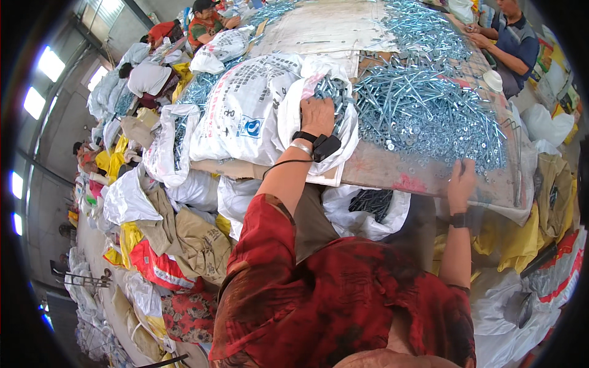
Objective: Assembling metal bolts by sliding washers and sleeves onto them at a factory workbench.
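Note:
My left hand [317, 116] reaches into the mouth of a white woven sack [346, 132]. Its fingertips are hidden among grey metal pieces [336, 91] there, so I cannot see whether they grip any. At the table's near edge, my right hand [461, 183] is closed, fingers drawn together beside scattered washers [429, 153]; anything in them is too small to make out. Between and beyond the hands spreads a heap of long, thin silvery bolts [405, 98]. A fuller printed white sack [245, 110] lies left of my left hand.
The worn table [383, 162] has loose bolts across its far part. Below its edge stands an open white sack of dark metal rods [374, 205]. One person [515, 49] works at the far right, others [205, 27] at the far left. Sacks crowd both sides.

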`<state>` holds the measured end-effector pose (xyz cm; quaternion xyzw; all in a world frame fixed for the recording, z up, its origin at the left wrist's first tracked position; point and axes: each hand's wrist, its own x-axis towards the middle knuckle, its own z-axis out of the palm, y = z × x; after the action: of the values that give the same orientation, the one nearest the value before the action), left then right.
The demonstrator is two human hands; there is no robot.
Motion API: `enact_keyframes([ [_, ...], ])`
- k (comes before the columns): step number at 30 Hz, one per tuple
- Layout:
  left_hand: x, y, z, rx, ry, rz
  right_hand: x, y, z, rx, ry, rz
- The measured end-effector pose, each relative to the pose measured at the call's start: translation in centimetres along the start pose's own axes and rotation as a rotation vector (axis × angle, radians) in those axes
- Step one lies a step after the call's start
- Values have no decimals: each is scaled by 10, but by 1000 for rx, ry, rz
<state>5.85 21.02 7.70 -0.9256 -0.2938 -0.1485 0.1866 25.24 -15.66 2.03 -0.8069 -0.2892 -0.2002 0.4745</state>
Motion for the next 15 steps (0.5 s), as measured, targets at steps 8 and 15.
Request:
enact_keyframes([
  [8,0,-3,-14,-240,156,-11,4,-8,0,-123,28,-46],
  [15,-9,-5,-11,-505,211,-102,68,-128,51,204,-313,-158],
])
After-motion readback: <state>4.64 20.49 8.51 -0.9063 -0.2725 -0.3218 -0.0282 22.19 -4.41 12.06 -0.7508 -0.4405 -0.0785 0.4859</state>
